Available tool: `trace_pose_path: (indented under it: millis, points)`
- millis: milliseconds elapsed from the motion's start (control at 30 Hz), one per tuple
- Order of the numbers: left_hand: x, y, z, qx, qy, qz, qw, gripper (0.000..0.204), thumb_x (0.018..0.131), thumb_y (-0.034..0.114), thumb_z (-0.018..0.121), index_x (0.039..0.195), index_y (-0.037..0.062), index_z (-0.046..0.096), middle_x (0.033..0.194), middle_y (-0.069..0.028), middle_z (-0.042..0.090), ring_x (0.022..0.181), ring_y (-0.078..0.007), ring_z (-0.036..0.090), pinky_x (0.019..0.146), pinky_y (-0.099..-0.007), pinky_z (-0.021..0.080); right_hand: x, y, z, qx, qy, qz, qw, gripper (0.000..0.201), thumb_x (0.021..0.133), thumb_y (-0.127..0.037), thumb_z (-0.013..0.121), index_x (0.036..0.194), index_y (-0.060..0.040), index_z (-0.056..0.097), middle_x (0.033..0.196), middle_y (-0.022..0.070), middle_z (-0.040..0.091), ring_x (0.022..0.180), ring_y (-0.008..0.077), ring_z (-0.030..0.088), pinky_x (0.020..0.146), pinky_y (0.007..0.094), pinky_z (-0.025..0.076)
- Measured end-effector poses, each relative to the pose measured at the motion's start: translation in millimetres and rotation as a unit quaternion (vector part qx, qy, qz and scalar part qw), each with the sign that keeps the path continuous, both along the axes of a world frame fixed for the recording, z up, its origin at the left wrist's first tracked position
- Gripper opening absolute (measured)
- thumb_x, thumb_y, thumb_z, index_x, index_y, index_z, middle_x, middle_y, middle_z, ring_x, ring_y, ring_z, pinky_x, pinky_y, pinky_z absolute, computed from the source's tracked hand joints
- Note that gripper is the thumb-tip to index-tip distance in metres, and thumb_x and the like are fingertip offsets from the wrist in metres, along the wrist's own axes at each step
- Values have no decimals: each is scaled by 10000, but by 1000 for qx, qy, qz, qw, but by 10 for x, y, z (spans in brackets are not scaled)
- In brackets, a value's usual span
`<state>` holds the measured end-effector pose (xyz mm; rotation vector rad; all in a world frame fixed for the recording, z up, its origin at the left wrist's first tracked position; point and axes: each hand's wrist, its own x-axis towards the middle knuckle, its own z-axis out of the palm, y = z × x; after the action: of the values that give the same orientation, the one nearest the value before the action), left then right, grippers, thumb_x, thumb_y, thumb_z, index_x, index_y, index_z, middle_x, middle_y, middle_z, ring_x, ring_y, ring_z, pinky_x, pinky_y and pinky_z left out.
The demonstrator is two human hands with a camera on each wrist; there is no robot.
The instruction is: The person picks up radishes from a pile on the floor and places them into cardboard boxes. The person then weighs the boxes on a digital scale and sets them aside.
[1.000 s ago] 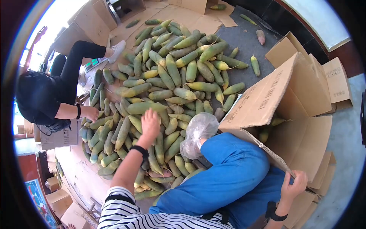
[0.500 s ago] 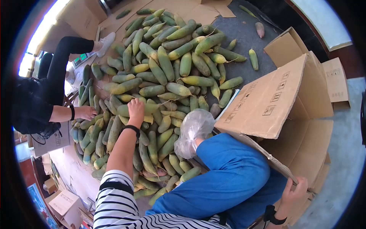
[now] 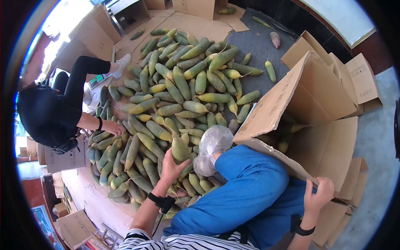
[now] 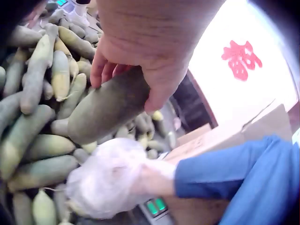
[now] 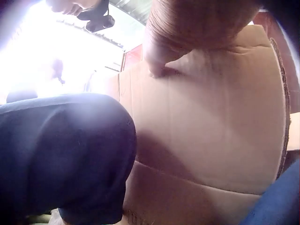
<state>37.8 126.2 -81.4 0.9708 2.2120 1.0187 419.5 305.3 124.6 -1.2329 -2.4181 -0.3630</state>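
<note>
My left hand (image 3: 170, 168) grips a thick green radish (image 3: 179, 146) above the near side of a large heap of green radishes (image 3: 183, 85). The left wrist view shows the fingers and thumb curled round the gripped radish (image 4: 110, 108), whose blunt end sticks out. At the lower right, my right hand (image 3: 318, 193) pinches the edge of a flap on an open cardboard box (image 3: 271, 108). The box lies tilted with its mouth towards me, and a few radishes show in its shadowed inside. In the right wrist view the thumb presses against the flap (image 5: 211, 117).
My foot in a clear plastic bag (image 3: 213, 150) and my blue-trousered leg (image 3: 233, 191) lie between heap and box. On the left another person (image 3: 50, 112) reaches into the heap, near a scale (image 3: 98, 79). More cardboard boxes (image 3: 364, 81) stand at the right.
My left hand came down on the heap, took hold of a green radish and has brought it back towards me. My right hand stays on the box flap.
</note>
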Motion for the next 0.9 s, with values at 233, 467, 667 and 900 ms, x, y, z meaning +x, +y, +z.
trace_pose_path:
  millis: [233,467,667,900]
  points:
    - [436,920,1877,351,-74,-98,928,657,707,130,821,1256,-25,494,1185,-139,584,1099,-244,586,944,-357,461,-15,-40,-30,29,5,13,999,234,807,-242,710,829,-77,546,758,77,566,699,302,535,629,406,399]
    - [1479,1997,2760,455,161,-181,857,663,592,114,773,1169,-31,480,1084,-202,534,1059,-367,542,859,-439,468,52,-34,-61,34,1,12,999,241,829,-256,693,836,-63,548,780,89,567,723,315,539,642,421,406]
    - [1616,1820,2274,310,186,-298,883,485,640,118,751,1065,-4,550,1058,-170,552,1052,-335,558,833,-396,485,45,-53,-62,33,-10,4,999,240,828,-249,696,836,-53,557,794,93,580,732,315,546,651,418,414]
    - [218,711,605,192,96,-39,976,310,788,49,670,1082,12,578,1112,-183,591,1077,-356,556,924,-386,457,82,-39,-88,14,-5,-9,1000,211,815,-201,711,839,-51,564,778,96,575,727,321,547,644,417,412]
